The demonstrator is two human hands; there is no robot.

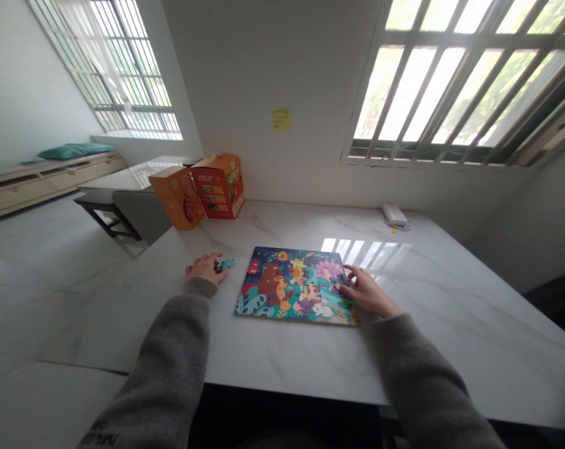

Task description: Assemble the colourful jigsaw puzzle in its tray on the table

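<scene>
A colourful jigsaw puzzle with animals and plants lies flat on the white marbled table. At its right side, my right hand has thumb and fingers closed around a small puzzle piece, low over the picture. To the left of the puzzle, my left hand rests by the table top, its fingers curled on loose puzzle pieces in teal and dark colours. Part of these pieces is hidden beneath the fingers.
Two orange-red cardboard boxes stand at the table's back left. A white device with a cable lies near the wall at the back right. A yellow note is stuck on the wall, and a barred window is at the right.
</scene>
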